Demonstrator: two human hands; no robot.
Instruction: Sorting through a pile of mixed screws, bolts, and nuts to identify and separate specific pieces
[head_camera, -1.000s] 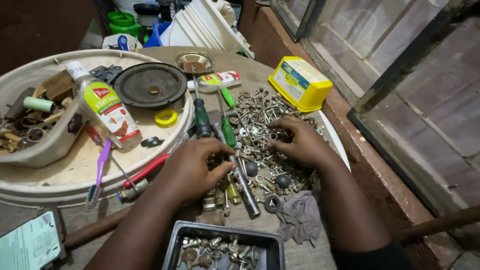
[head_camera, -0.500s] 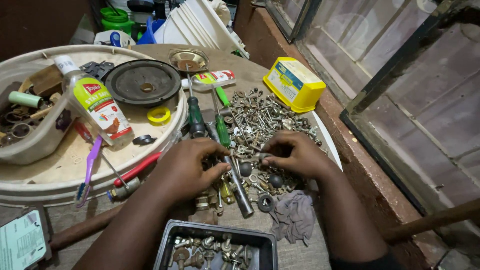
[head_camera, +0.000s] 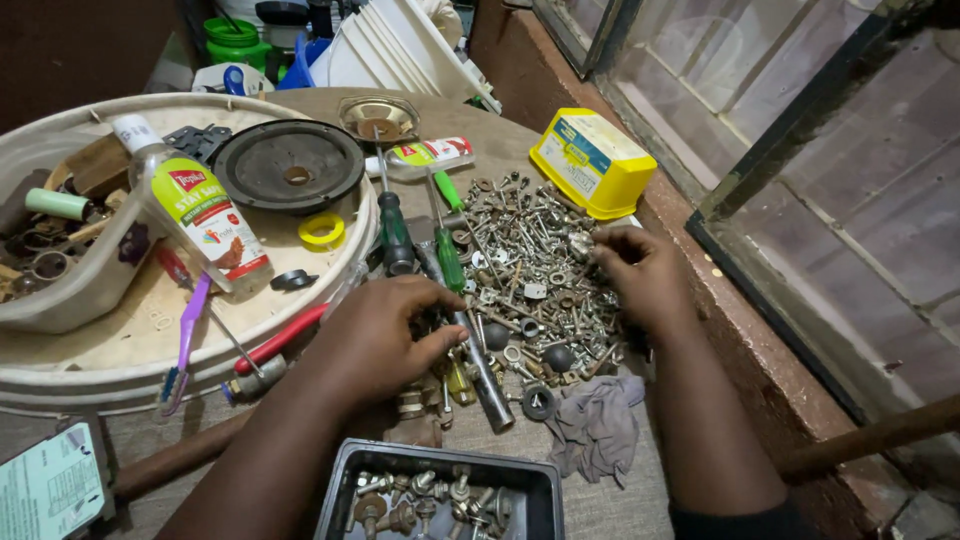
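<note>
Head view, single entry. I log the following.

Left hand (head_camera: 385, 335): palm down at the near left edge of the heap of screws and washers (head_camera: 535, 275), fingers curled, thumb and fingertips drawn together over the hardware. Whether a piece is pinched between them I cannot tell.

Right hand (head_camera: 645, 275): at the far right side of the same heap, fingers bent inward and pinching a small metal piece at the fingertips; the piece is too small to identify.

Heap of screws and washers: loose on the tabletop at scene centre, between the two hands, both hands touching it.

Steel tube (head_camera: 485, 375): lying just near of the left hand, pointing toward me.

Green-handled screwdrivers (head_camera: 448, 250): lying side by side at the heap's left edge.

Black tray (head_camera: 540, 485): near centre, holding bolts and fittings, apart from both hands.

Grey rag (head_camera: 600, 420): crumpled, right of the tray, touching the heap's near edge.

Yellow box (head_camera: 592, 160): far right, beside the window ledge.

Round white lid (head_camera: 120, 350): left, carrying a clear bottle with a green label (head_camera: 195, 210), a black speaker cone (head_camera: 290, 165), a yellow tape roll (head_camera: 322, 231) and a purple toothbrush (head_camera: 185, 340).

Red-handled tool (head_camera: 275, 345): resting across the lid's near rim, just left of the left hand.
</note>
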